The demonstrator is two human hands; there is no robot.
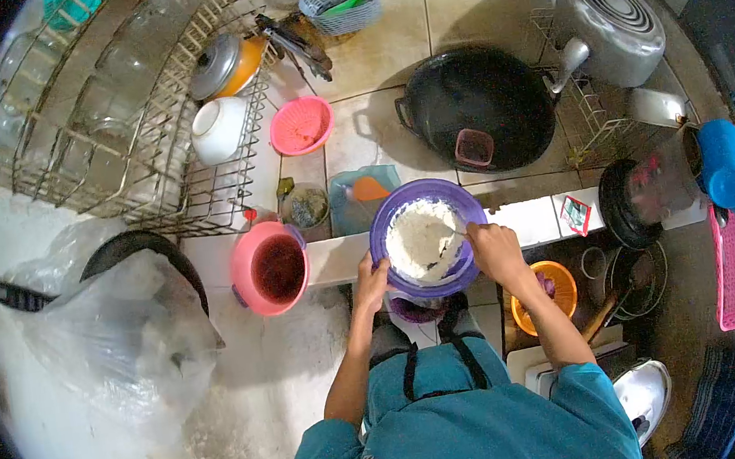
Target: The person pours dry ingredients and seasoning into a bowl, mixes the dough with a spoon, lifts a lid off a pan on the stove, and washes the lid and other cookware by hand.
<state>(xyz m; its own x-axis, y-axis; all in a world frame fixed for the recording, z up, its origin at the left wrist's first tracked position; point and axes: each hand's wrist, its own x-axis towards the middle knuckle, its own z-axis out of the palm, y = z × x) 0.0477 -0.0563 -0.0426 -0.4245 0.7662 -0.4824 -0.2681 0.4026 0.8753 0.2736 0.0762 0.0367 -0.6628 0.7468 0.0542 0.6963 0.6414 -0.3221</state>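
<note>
Two hands on the job: left hand [373, 280] has the rim of the purple bowl [381, 255] pinched, right hand [497, 255] is closed round a utensil dipping into the pale mix [423, 237]. Bowl's right by the narrow white ledge [335, 260], pink bucket [245, 266] off to its left with some gap, black wok [477, 81] just beyond. Mix sits between both hands.

Round purple plastic bowl [383, 273], white mixture [418, 233] inside, held at rim by left hand [372, 283]; right hand [497, 255] gripping thin utensil in mixture. Round pink bowl [248, 293], dark red contents, at left.
</note>
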